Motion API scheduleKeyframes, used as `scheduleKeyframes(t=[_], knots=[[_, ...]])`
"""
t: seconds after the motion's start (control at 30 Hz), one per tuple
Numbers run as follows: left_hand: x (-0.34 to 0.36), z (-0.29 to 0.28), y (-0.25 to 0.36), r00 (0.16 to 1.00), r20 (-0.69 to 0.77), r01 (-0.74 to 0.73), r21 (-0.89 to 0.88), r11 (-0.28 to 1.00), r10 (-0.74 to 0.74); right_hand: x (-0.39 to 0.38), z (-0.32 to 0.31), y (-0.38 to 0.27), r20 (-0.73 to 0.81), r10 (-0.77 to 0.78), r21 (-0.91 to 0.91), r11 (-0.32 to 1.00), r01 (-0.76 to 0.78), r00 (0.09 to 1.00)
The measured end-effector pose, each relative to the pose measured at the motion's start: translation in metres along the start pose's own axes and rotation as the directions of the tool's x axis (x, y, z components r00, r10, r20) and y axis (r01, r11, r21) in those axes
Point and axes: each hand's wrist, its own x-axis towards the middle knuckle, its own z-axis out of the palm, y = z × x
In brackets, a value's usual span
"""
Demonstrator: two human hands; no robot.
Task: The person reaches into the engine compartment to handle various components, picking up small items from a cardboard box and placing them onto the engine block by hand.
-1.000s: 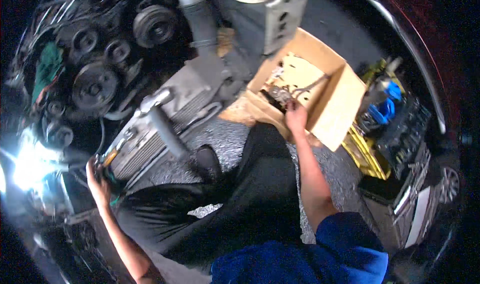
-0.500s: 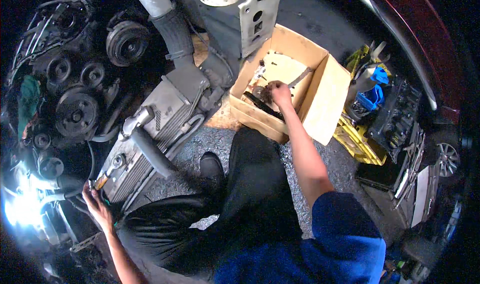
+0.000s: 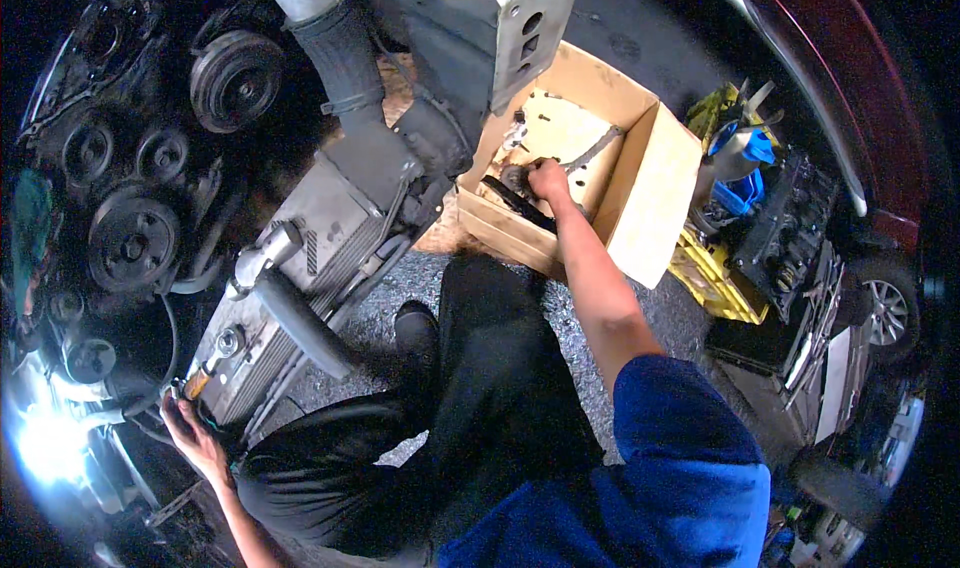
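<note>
My right hand [image 3: 546,180] reaches into an open cardboard box [image 3: 640,198], its fingers closed low over the loose parts. What they grip is hidden. Beside it lie a long black part [image 3: 517,200], a dark rounded part [image 3: 514,176] and a grey bar-shaped piece [image 3: 596,149]. At the lower left my left hand [image 3: 200,446] is raised with curled fingers; something small and shiny seems to be at the fingertips, too small to name. Just beyond those fingertips, a ratchet [image 3: 229,342] with an orange handle [image 3: 198,382] rests on the finned radiator [image 3: 322,216].
Engine pulleys [image 3: 134,238] fill the left, with a bright lamp [image 3: 52,446] below. A thick hose [image 3: 300,313] crosses the radiator. A perforated metal plate [image 3: 530,38] overhangs the box. Right of it are a yellow crate [image 3: 715,283], blue-topped containers [image 3: 742,183] and a black engine cover [image 3: 800,228].
The view has shifted a little. My right hand stays in the box and has moved slightly left among the parts. My left hand keeps its place by the ratchet handle.
</note>
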Motion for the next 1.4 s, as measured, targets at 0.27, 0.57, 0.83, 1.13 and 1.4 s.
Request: scheduleKeyframes(t=[0.27,0.57,0.83,1.13,1.4], knots=[[0.002,0.0,0.004,1.0,-0.009,-0.004,-0.023,1.0,0.004,0.013,0.006,0.008,0.04,0.018,0.015,1.0,-0.019,0.999],[-0.001,0.002,0.013,1.0,-0.008,0.031,0.012,0.999,-0.031,0.001,0.002,0.002,0.106,0.0,0.041,0.999,-0.005,0.994],[0.009,0.003,0.009,0.999,-0.005,-0.042,0.077,0.996,0.043,0.005,0.0,0.003,0.067,-0.043,-0.005,0.999,0.044,0.997],[0.005,0.01,0.006,0.989,-0.112,-0.096,0.032,0.995,0.099,-0.07,-0.055,-0.049,-0.421,-0.11,0.396,0.871,0.292,0.9],[0.001,0.0,0.006,0.944,-0.274,-0.167,0.084,0.982,0.184,-0.316,-0.123,-0.164,-0.339,-0.328,0.684,0.558,0.47,0.882]])
